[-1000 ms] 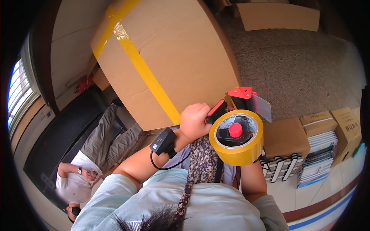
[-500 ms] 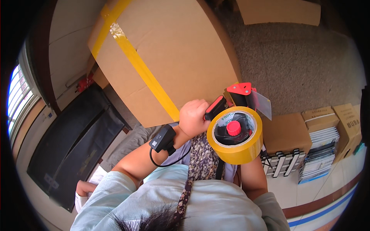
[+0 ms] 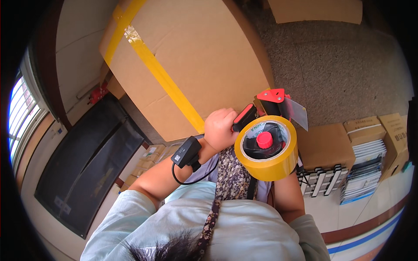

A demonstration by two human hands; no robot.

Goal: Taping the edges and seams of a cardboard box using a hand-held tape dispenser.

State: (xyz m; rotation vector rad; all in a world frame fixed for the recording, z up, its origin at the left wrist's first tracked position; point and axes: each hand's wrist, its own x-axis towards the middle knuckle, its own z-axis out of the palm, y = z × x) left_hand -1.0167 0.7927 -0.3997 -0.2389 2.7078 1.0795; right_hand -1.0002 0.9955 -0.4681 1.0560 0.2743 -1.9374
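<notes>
A tape dispenser point(image 3: 246, 116) with a black and red handle, a red side plate and a clear flap is held in front of my body. It carries a wide roll of yellow packing tape point(image 3: 285, 158) with a red knob at its centre. My left hand point(image 3: 220, 129) is closed at the handle, its fingers curled and partly hidden. My right forearm runs up behind the roll, which hides that hand. Just beyond stands a big cardboard box point(image 3: 209, 56), with a strip of yellow tape point(image 3: 161, 80) along its top and another across its far left corner.
At the right, a brown carton point(image 3: 324, 145) stands beside stacked papers point(image 3: 363, 167) and a black-and-white rack point(image 3: 323, 182). A dark panel point(image 3: 87, 165) leans at the left, near small stacked cartons point(image 3: 146, 163). A flat cardboard piece point(image 3: 318, 11) lies on the far floor point(image 3: 326, 69).
The dispenser and roll have risen slightly in the picture. At the left, another person's arm and some grey cloth have gone from view, and small stacked cartons now show there.
</notes>
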